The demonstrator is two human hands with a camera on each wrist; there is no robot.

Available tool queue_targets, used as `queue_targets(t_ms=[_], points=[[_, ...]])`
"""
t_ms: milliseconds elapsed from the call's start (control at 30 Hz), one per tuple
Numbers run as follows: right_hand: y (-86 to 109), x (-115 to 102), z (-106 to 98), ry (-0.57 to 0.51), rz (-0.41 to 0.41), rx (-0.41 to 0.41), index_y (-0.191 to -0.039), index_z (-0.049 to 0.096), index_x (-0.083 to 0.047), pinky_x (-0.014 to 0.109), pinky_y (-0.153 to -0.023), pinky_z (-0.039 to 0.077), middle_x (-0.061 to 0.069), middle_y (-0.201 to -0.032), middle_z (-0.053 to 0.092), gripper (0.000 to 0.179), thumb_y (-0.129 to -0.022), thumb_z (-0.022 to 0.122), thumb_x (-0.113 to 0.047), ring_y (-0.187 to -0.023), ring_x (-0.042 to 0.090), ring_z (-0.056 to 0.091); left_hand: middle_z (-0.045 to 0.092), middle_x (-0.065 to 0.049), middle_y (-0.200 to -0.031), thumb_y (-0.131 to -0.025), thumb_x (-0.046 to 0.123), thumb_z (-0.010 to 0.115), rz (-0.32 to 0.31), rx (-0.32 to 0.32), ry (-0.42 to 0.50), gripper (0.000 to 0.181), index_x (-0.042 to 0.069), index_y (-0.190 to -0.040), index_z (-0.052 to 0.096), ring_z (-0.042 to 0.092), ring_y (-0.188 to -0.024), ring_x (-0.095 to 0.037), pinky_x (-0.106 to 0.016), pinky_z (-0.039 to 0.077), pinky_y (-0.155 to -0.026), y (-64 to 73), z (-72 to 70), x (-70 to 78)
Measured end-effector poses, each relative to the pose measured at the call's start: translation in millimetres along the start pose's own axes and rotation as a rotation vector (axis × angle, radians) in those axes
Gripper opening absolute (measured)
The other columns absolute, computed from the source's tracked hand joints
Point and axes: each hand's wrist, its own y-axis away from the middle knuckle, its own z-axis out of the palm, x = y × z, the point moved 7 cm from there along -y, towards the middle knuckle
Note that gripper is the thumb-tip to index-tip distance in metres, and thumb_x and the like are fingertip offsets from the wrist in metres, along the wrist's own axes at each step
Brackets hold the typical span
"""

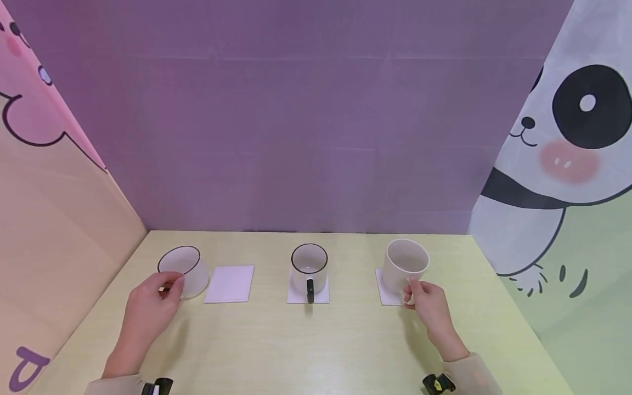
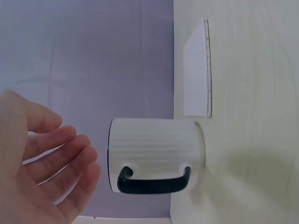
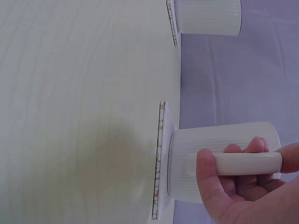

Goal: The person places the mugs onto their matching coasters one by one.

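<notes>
A white mug with a black rim [image 1: 198, 278] and a black handle [image 2: 154, 185] stands on the table, just left of a bare square coaster [image 1: 229, 284]. My left hand [image 1: 150, 307] hovers beside its rim with loosely bent fingers; a gap separates fingers and mug in the left wrist view. On the right, my right hand [image 1: 434, 310] grips the white handle [image 3: 247, 164] of an all-white ribbed mug [image 1: 393, 274], thumb at one end and fingers curled round it. That mug is upright over the right coaster [image 3: 161, 163], its base right at the coaster's surface.
Between the hands, another white mug with a black rim [image 1: 300, 278] sits on the middle coaster [image 1: 293, 299], its black handle facing me. A purple backdrop [image 1: 306, 120] rises behind the table [image 1: 276, 345], with printed panels at both sides.
</notes>
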Motion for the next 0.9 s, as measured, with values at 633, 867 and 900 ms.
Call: queue_targets(t_ms=[633,867,900], points=[[0.9,-1.0,-0.5,0.007,-0.011,0.002,-0.092,0.063,0.011,0.032,-0.073,0.060,0.005,-0.074,0.060,0.039,-0.108,0.047,-0.021,-0.076,0.014,0.060,0.072,-0.019,-0.089,-0.099,0.022,0.059,-0.231,-0.066,-0.093,0.027,-0.001,-0.100,0.072,0.064,-0.083,-0.039,-0.040,0.042,-0.064,8.3,-1.2,-47.3],[-0.3,-0.2,-0.6,0.003,-0.006,-0.003,-0.093,0.064,0.011,0.033,-0.074,0.060,0.005,-0.075,0.061,0.039,-0.108,0.047,-0.021,-0.077,0.013,0.059,0.072,-0.020,-0.091,-0.101,0.027,0.057,-0.295,-0.082,-0.076,0.033,-0.003,-0.101,0.071,0.065,-0.085,-0.040,-0.041,0.042,-0.067,9.9,3.8,-57.4],[-0.5,-0.2,-0.5,0.002,-0.008,-0.006,-0.093,0.064,0.011,0.033,-0.074,0.060,0.005,-0.075,0.061,0.039,-0.108,0.047,-0.021,-0.077,0.013,0.059,0.072,-0.020,-0.091,-0.101,0.028,0.056,-0.304,-0.087,-0.073,0.035,-0.003,-0.102,0.071,0.064,-0.085,-0.040,-0.041,0.042,-0.067,10.1,4.5,-59.3]])
